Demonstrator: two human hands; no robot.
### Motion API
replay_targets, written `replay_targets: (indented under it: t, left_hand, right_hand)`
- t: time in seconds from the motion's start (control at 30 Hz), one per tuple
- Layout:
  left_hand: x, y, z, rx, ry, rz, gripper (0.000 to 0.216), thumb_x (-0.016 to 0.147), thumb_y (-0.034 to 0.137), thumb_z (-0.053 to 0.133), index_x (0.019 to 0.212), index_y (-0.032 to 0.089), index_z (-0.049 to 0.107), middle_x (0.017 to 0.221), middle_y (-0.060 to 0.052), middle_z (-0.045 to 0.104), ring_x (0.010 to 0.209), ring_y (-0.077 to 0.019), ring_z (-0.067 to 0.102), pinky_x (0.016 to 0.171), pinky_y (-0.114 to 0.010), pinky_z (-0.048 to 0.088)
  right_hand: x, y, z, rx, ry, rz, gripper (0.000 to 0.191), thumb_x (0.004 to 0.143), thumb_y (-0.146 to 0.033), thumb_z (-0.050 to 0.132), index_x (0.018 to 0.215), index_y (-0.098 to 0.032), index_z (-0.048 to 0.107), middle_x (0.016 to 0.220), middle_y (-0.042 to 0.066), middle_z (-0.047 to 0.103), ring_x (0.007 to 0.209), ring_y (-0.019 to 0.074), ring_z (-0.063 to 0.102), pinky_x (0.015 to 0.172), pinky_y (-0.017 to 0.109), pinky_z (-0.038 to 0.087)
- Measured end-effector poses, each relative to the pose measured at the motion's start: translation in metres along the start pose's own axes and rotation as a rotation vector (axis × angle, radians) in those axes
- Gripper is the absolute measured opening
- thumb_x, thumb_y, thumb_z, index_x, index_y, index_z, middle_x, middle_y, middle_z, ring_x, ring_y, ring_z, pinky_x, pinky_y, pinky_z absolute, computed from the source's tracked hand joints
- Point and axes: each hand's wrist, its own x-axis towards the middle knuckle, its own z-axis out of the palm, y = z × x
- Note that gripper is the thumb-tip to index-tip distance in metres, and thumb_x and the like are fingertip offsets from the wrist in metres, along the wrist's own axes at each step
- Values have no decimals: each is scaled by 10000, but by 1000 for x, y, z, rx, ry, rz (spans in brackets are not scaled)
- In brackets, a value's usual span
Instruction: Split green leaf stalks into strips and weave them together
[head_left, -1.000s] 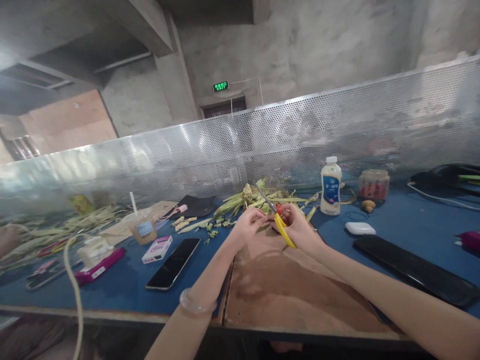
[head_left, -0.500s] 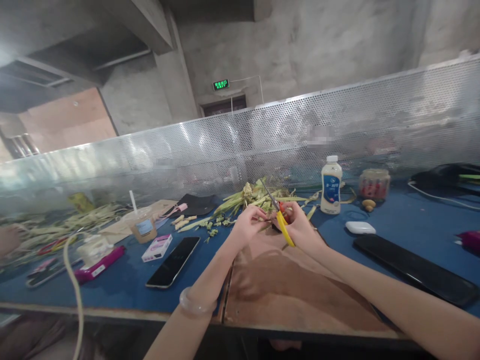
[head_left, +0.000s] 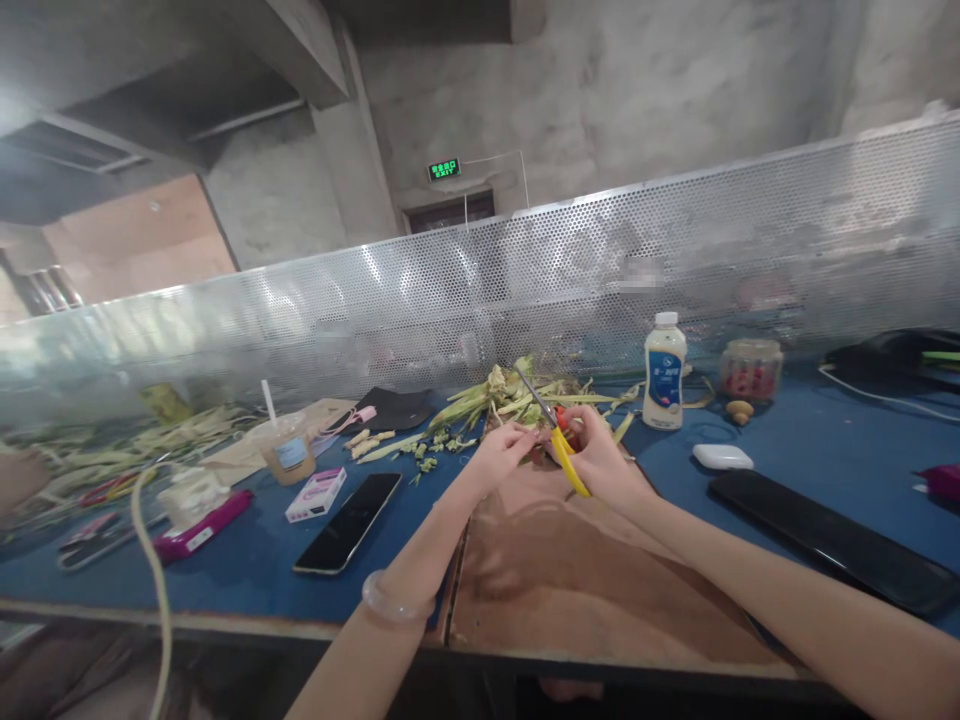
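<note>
My right hand [head_left: 600, 458] is closed round the handles of yellow-and-red scissors [head_left: 556, 432], whose blades point up and to the left. My left hand [head_left: 504, 452] pinches a small bit of plant stalk right beside the blades; the piece is too small to make out well. Both hands hover over a brown board [head_left: 570, 580] near its far edge. Just behind them lies a heap of green and pale leaf stalks [head_left: 502, 392] on the blue table [head_left: 810, 440].
A white bottle [head_left: 664, 372], a jar [head_left: 751, 368] and a small white case [head_left: 721, 457] stand to the right, with a black tray [head_left: 832, 540] nearer. Left: a black phone [head_left: 347, 522], pink box [head_left: 316, 494], drink cup [head_left: 287, 450]. A perforated metal screen [head_left: 525, 280] closes the far side.
The scissors and both hands have shifted only slightly; my left fingers have moved a little nearer the blades. Nothing else on the table has moved.
</note>
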Motion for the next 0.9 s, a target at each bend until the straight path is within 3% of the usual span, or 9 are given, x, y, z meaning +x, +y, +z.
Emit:
replay_targets:
  t: [0.17,0.33,0.67,0.9]
  left_hand:
    - [-2,1,-3,-44,-39,9,338,757,427,512,631,144,646,865,-58,588,851,-171,546,821,-276,414]
    - [0,-10,0,-104,30,-4,273,697,397,602,695,125,626,863,-74,577,794,-161,554,748,-281,438]
    - [3,-19,-1,80,192,130,171,619,292,694,632,146,605,829,-71,578,825,-179,543,785,-322,416]
    - [1,-12,0,160,192,172,160,597,280,707,657,166,612,827,-59,583,843,-186,536,794,-323,408]
  right_hand:
    - [2,4,-3,-36,-13,-5,418,581,-237,695,860,-247,384,862,9,587,762,167,583,620,283,482]
    - [4,10,-7,-75,7,-17,416,579,-227,690,865,-243,388,829,1,582,752,161,575,626,279,464]
    - [3,13,-7,-75,19,-4,421,574,-197,684,878,-241,395,825,-6,575,713,147,562,589,255,447]
    - [4,13,-6,-51,33,-43,420,548,-133,664,849,-246,393,884,8,571,735,143,559,596,248,457]
